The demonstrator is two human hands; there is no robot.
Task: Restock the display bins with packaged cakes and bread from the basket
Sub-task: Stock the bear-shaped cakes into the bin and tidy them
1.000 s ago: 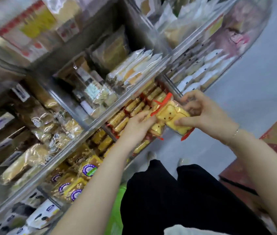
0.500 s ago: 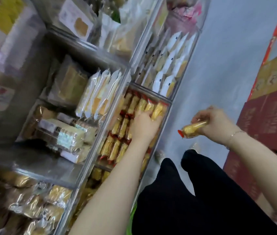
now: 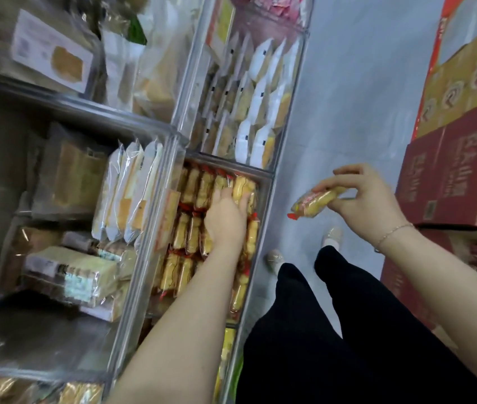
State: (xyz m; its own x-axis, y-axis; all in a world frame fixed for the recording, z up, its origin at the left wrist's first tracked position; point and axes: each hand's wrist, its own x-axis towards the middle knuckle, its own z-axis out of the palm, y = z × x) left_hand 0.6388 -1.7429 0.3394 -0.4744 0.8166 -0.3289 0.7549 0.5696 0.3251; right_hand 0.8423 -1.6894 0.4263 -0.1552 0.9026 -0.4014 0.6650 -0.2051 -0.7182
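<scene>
Left hand (image 3: pixel 227 220) pressed flat on the packed cakes (image 3: pixel 193 234) beneath it. Right hand (image 3: pixel 368 199) pinched one packaged cake (image 3: pixel 314 202), probably needing a gap there next.

Cakes in the bin, one more held beside it

The clear display bin (image 3: pixel 263 182) holds rows of yellow packaged cakes (image 3: pixel 190 231) with red wrapper ends, standing packed side by side. A single wrapped cake (image 3: pixel 313 203), seemingly the same kind, tilts above the floor, right of the bin.
</scene>
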